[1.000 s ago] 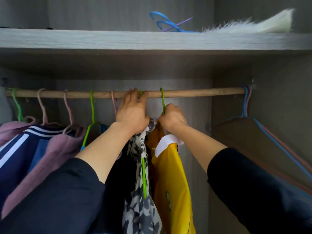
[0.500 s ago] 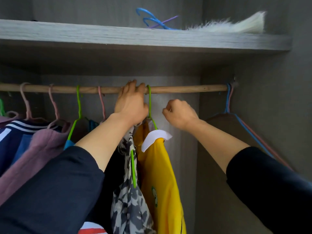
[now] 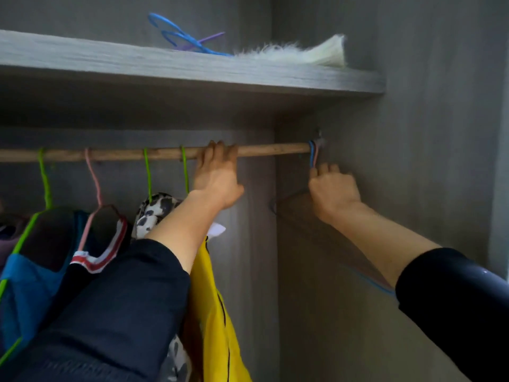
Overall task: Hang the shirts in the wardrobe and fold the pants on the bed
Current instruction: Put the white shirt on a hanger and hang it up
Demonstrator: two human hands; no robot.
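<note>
A wooden rail (image 3: 270,149) runs across the wardrobe. My left hand (image 3: 217,176) reaches up and curls its fingers over the rail, just right of a green hanger hook (image 3: 184,169). A yellow shirt (image 3: 217,321) with a white collar hangs below my left forearm, next to a black-and-white patterned shirt (image 3: 155,210). My right hand (image 3: 332,191) grips the necks of the empty blue and pink hangers (image 3: 313,155) at the rail's right end, against the side wall.
More shirts hang to the left: a blue one on a green hanger (image 3: 33,274) and a dark one with red-white trim on a pink hanger (image 3: 102,255). The upper shelf (image 3: 192,67) holds blue hangers (image 3: 176,37) and a white furry item (image 3: 297,53).
My right hand let go of the yellow shirt's hanger and moved right to the empty hangers at the rail's end. My left hand slid right along the rail, past the green hooks.
</note>
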